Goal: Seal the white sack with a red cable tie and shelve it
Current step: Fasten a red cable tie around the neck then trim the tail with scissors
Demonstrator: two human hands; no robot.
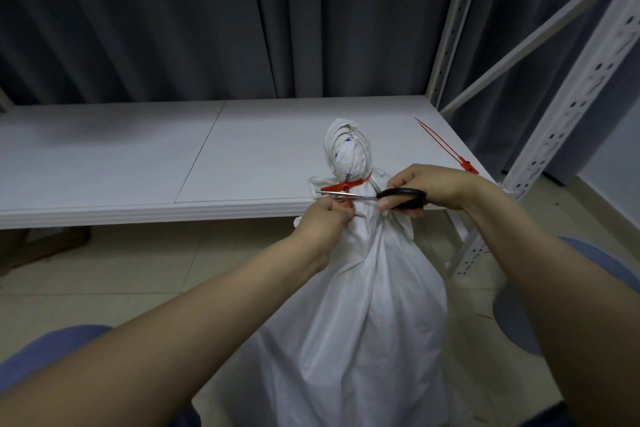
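Sack is leaning against the shelf's front edge near the right corner, a tie cinching its neck; left hand is pinching the tie's tail; right hand is gripping scissors, blades touching that tail.

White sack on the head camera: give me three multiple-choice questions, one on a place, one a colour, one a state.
1. Where does the spare tie lie? A on the floor; B on the shelf board; C on the upright post.
2. What colour are the scissors' handles? A red; B black; C blue.
3. How is the white sack's neck? A open; B cinched by a red cable tie; C knotted with string.
Answers: B, it lies on the board; B, black loops show in the right hand; B, the tie rings the neck.
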